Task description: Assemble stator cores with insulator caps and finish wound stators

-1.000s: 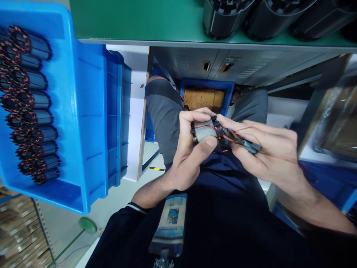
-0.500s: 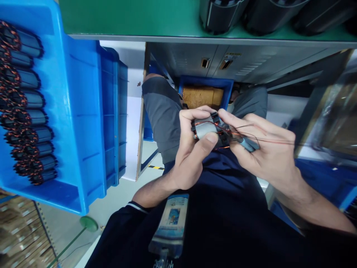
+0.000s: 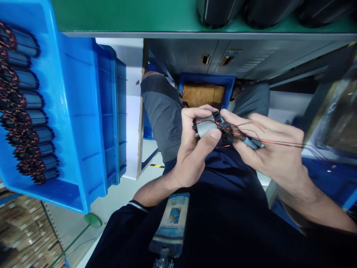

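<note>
My left hand (image 3: pixel 192 152) is closed round a grey metal motor core (image 3: pixel 204 127) with black slotted ends and copper wires, held above my lap. In my right hand (image 3: pixel 275 149) is a small tool with blue-grey handles (image 3: pixel 251 143), its dark head against the core's right end. Long thin copper wires (image 3: pixel 281 142) run from the core across the right fingers and off to the right. Where the tool's tip meets the wires is too small to make out.
A blue crate (image 3: pixel 75 123) at the left holds several similar wound cores (image 3: pixel 36 117). Black cylinders (image 3: pixel 220 13) stand on the green bench (image 3: pixel 125 16) ahead. Below it are a grey cabinet (image 3: pixel 184 56) and a blue bin (image 3: pixel 230 83) with cardboard. A badge (image 3: pixel 171 223) hangs at my chest.
My right hand has moved slightly to the right with the tool, and its wires are spread differently. My left hand and the core have shifted slightly right in the view.
</note>
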`<action>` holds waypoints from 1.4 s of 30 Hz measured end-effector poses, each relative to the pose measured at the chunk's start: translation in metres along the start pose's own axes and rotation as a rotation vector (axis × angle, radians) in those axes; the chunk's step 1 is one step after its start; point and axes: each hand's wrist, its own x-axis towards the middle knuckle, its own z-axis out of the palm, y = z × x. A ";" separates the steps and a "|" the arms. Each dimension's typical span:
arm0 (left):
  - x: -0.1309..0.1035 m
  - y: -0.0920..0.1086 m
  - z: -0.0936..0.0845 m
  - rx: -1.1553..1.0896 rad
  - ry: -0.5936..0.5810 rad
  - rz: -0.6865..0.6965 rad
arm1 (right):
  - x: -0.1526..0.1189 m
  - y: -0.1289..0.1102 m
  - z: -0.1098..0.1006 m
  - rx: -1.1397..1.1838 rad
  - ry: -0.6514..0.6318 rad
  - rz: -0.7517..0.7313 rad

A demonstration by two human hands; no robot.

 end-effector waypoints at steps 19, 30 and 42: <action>0.086 -0.069 -0.012 -0.086 0.450 -0.246 | 0.036 0.078 0.088 0.241 -0.140 0.212; 0.056 -0.051 -0.024 0.036 0.277 0.045 | 0.018 0.056 0.066 0.027 -0.077 0.119; 0.032 -0.027 -0.021 0.304 -0.011 0.474 | 0.013 -0.003 0.022 0.069 0.057 0.021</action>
